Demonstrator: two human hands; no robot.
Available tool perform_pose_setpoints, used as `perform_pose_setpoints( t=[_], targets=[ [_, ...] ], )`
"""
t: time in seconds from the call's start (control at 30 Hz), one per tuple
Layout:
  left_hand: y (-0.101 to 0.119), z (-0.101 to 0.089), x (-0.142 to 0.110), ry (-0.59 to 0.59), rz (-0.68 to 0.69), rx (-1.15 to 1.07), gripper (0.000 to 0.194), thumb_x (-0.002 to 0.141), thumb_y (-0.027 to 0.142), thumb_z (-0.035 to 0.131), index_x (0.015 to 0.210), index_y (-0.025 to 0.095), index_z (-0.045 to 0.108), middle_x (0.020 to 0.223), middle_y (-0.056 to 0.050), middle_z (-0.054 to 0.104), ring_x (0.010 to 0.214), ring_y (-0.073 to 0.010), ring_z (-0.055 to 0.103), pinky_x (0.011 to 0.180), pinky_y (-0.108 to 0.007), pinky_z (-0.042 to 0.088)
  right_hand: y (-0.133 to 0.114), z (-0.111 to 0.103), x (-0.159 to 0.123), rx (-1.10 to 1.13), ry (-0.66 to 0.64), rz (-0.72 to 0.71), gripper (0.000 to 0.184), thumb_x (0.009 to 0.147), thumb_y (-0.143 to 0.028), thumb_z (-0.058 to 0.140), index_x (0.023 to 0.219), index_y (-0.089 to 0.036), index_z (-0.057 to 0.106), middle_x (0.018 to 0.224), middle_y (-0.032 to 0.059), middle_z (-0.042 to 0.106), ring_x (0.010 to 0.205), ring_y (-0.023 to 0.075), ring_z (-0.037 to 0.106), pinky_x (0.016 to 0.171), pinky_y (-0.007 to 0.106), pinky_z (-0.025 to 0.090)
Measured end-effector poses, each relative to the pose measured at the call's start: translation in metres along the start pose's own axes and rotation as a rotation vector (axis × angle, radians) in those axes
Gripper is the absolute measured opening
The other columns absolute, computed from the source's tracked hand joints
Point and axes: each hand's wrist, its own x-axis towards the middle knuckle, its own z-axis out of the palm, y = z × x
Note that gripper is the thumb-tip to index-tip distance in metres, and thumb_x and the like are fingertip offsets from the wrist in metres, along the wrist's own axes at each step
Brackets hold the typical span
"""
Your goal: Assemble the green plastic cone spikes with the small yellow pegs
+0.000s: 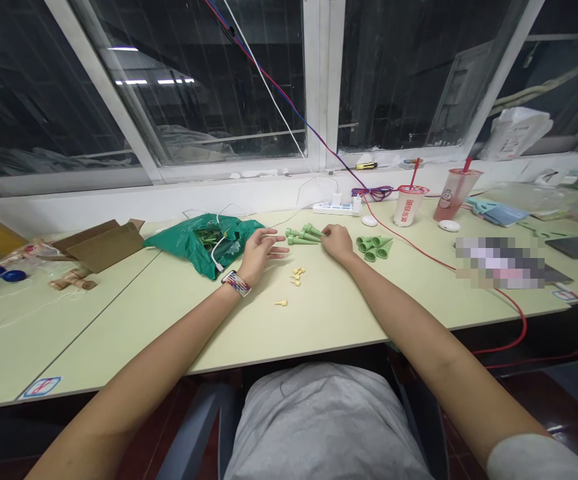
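My left hand (260,253) lies on the pale green table (319,313) with its fingers stretched out toward a small heap of green spiked plastic parts (303,235). My right hand (337,241) is curled at the right end of that heap, its fingertips on one green part. Several small yellow pieces (296,275) lie on the table between my forearms, one more yellow piece (281,303) nearer to me. A cluster of green cone-shaped caps (373,247) sits just right of my right hand. A patterned watch band is on my left wrist.
A green plastic bag (199,243) with more parts and a white cable lies left of my left hand. A cardboard box (106,243) is further left. A power strip (336,208), two drink cups (409,205) and a red wire (469,273) are on the right.
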Motion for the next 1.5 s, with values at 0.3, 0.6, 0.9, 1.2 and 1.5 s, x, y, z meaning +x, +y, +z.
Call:
perform_pose_setpoints(
  t=[0.3, 0.6, 0.9, 1.2, 1.5],
  targets=[
    [-0.002, -0.002, 0.0, -0.023, 0.001, 0.013, 0.03, 0.077, 0.025, 0.065, 0.106, 0.018, 0.057, 0.112, -0.011, 0.076, 0.08, -0.0224, 0.079, 0.075, -0.037, 0.063, -0.009, -0.011, -0.004, -0.169, 0.018, -0.038, 0.037, 0.091, -0.019, 0.055, 0.125, -0.013, 0.069, 0.126, 0.0171, 0.068, 0.117, 0.0318, 0.055, 0.096, 0.039, 0.045],
    [-0.003, 0.001, 0.0, -0.022, -0.012, -0.007, 0.028, 0.077, 0.025, 0.064, 0.104, 0.018, 0.057, 0.107, -0.009, 0.076, 0.077, -0.021, 0.079, 0.071, -0.032, 0.061, -0.008, -0.064, -0.002, -0.641, 0.01, 0.158, 0.037, 0.087, -0.017, 0.06, 0.122, -0.008, 0.072, 0.133, 0.0271, 0.061, 0.129, 0.0382, 0.048, 0.1, 0.047, 0.035],
    [-0.004, 0.0, 0.001, -0.03, -0.02, -0.011, 0.029, 0.076, 0.024, 0.066, 0.103, 0.018, 0.057, 0.105, -0.008, 0.076, 0.075, -0.0203, 0.078, 0.069, -0.033, 0.062, 0.011, -0.068, 0.006, -0.657, -0.152, 0.28, 0.043, 0.09, -0.014, 0.059, 0.132, -0.014, 0.068, 0.134, 0.0226, 0.066, 0.133, 0.0352, 0.054, 0.104, 0.046, 0.036],
    [-0.006, 0.001, 0.001, -0.047, -0.016, -0.013, 0.027, 0.079, 0.028, 0.068, 0.101, 0.017, 0.057, 0.104, -0.009, 0.075, 0.073, -0.0199, 0.078, 0.067, -0.032, 0.062, -0.006, -0.075, 0.0, -0.439, 0.084, 0.05, 0.032, 0.087, -0.009, 0.055, 0.111, -0.015, 0.074, 0.121, 0.0192, 0.069, 0.115, 0.0321, 0.064, 0.1, 0.044, 0.042],
    [-0.01, 0.0, 0.002, -0.091, 0.04, 0.033, 0.026, 0.082, 0.032, 0.066, 0.102, 0.017, 0.058, 0.101, -0.009, 0.074, 0.073, -0.0188, 0.076, 0.065, -0.03, 0.06, -0.035, -0.049, -0.005, 0.424, 0.07, -0.095, 0.017, 0.073, -0.023, 0.062, 0.084, -0.018, 0.074, 0.081, 0.0031, 0.073, 0.078, 0.0207, 0.068, 0.078, 0.033, 0.055]
  ],
)
